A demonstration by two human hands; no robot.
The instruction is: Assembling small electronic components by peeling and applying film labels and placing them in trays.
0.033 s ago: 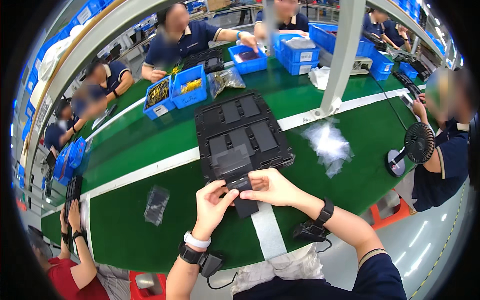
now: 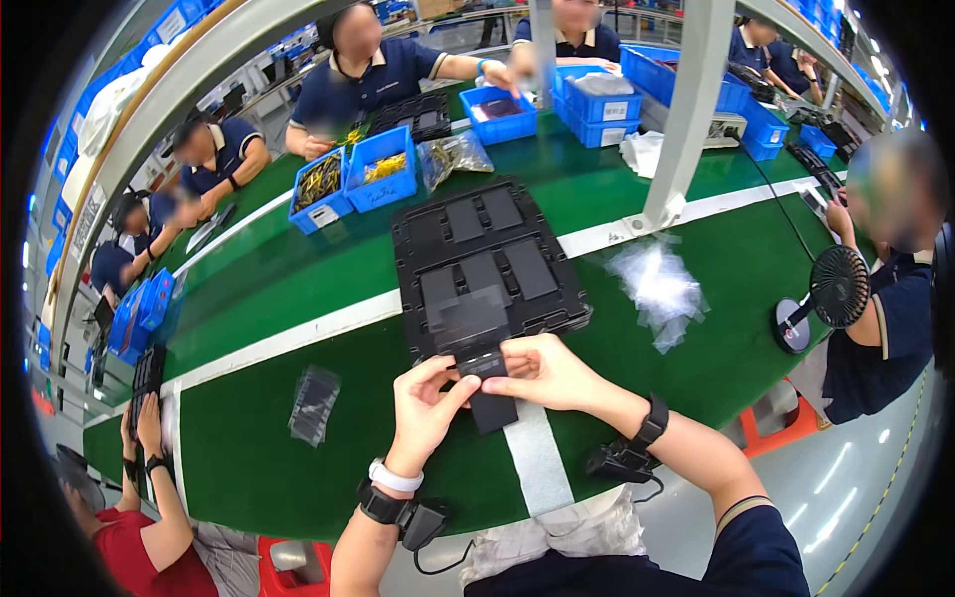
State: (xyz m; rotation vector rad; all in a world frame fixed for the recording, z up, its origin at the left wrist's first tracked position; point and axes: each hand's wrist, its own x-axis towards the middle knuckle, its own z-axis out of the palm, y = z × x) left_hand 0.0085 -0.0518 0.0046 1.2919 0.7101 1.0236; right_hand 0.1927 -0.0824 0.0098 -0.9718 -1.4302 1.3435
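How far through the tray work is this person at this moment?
Done: several dark flat panels sit in the black tray. In hand: the left hand and right hand pinch a dark flat piece at the tray's near edge. Left: a loose clear bag lies nearby.

The person is wearing a dark navy short sleeve (image 2: 696,557) with a pale band at its hem. The left hand (image 2: 423,408) is showing a white wristband above a black strap carrying a small black box with a cable, and the right hand (image 2: 552,373) is wearing a black strap with a similar cabled box.
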